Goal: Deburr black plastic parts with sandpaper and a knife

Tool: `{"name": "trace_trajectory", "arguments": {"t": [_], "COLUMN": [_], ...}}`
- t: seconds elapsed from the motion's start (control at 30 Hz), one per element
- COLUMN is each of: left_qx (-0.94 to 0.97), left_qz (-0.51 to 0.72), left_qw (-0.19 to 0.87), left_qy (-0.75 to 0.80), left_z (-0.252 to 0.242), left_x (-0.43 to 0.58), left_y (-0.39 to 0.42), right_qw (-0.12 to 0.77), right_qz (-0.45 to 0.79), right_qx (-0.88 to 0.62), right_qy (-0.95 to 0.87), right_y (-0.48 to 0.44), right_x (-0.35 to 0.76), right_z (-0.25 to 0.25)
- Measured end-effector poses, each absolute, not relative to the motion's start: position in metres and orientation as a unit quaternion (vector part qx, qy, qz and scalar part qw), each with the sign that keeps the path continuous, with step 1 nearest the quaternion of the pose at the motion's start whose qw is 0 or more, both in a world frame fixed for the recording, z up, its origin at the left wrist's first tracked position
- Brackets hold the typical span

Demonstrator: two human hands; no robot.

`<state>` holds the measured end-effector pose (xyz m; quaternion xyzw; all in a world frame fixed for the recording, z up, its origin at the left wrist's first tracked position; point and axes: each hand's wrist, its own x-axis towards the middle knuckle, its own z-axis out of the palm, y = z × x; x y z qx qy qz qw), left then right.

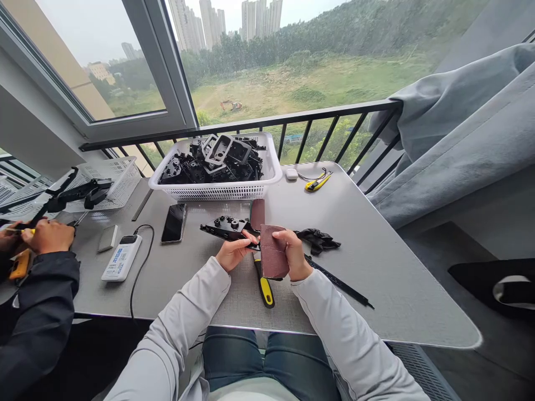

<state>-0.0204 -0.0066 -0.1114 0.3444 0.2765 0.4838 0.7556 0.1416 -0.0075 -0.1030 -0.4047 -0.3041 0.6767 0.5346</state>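
My left hand (234, 252) is closed on a black plastic part (228, 225) with knobs and raised bits along its top. In my right hand (295, 255) is a brown-red sheet of sandpaper (273, 253), thumb on its face, its left edge against the end of the part. Below my hands lies a tool with a yellow and black handle (266, 289). Another brown-red strip (257, 211) lies behind the part. Right of my right hand are a crumpled black glove (320, 240) and a long thin black strip (343, 285).
A white basket (213, 192) heaped with black parts stands at the back. A phone (174, 224), a power bank (122, 258) with a cable and a yellow cutter (318, 182) lie about. At left, a co-worker's hand (52, 236) works beside another basket (121, 184).
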Motion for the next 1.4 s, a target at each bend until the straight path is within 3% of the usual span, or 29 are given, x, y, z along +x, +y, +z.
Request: {"name": "trace_trajectory", "arguments": {"t": [1.4], "left_qx": [0.314], "left_qz": [0.488], "left_qw": [0.752], "left_qy": [0.314], "left_z": [-0.113], "left_x": [-0.020], "left_y": [-0.005], "right_qw": [0.525], "right_qz": [0.695], "right_qx": [-0.403], "right_qy": [-0.282], "right_y": [-0.008], "right_x": [0.142], "right_z": [-0.105]}}
